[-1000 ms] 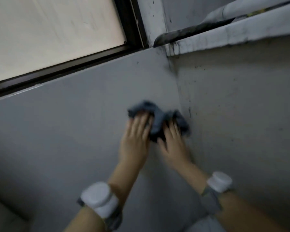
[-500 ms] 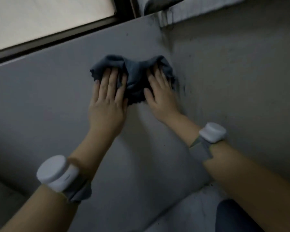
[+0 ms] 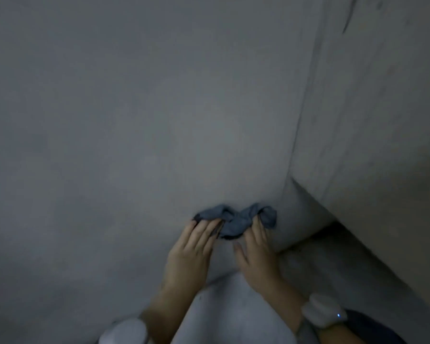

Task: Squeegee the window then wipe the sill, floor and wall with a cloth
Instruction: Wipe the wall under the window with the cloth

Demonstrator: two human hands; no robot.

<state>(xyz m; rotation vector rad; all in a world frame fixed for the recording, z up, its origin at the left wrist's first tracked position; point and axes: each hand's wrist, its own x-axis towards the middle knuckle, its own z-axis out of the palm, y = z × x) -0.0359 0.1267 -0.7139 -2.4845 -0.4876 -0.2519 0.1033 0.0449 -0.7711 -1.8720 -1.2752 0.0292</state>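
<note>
A crumpled blue-grey cloth [image 3: 236, 217] lies against the grey wall [image 3: 134, 120], low down near the corner. My left hand [image 3: 191, 254] presses its left part flat onto the wall with straight fingers. My right hand [image 3: 256, 254] presses the right part, its fingertips sunk into the folds. Both hands sit side by side just below the cloth. The window and sill are out of view.
A side wall [image 3: 372, 120] meets the grey wall at a corner on the right. The pale floor [image 3: 233, 306] shows below my wrists, with a dark gap along the base of the side wall. White wrist devices sit on both forearms.
Both hands have slid the cloth down the wall from near the window corner to just above the floor. The view dropped, and the window left the frame.
</note>
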